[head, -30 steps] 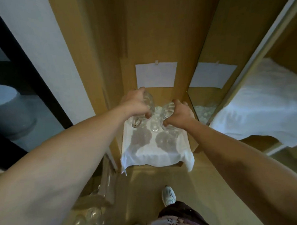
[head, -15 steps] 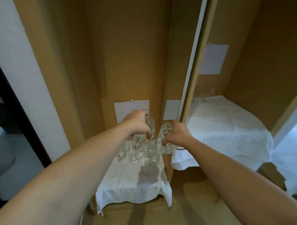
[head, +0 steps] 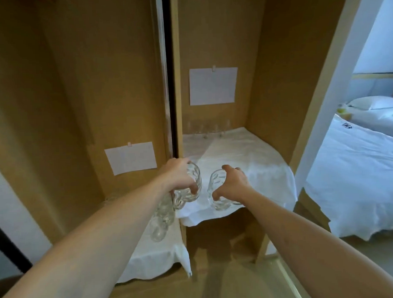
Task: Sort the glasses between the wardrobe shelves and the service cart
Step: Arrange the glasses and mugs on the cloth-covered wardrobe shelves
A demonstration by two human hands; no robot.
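The left hand (head: 179, 176) grips a dimpled clear glass (head: 192, 184) with fingers curled over its far side and thumb on the near wall, holding it in the air at the divider between the two wardrobe compartments; the right hand (head: 232, 184) grips a second dimpled glass (head: 217, 192) the same way, above the front edge of the cloth-covered right shelf (head: 269, 166). More glasses (head: 162, 219) stand on the lower left shelf (head: 154, 257), partly hidden by the left forearm. A faint row of stemmed glasses (head: 208, 129) at the back of the right shelf is hard to make out, and its number cannot be told.
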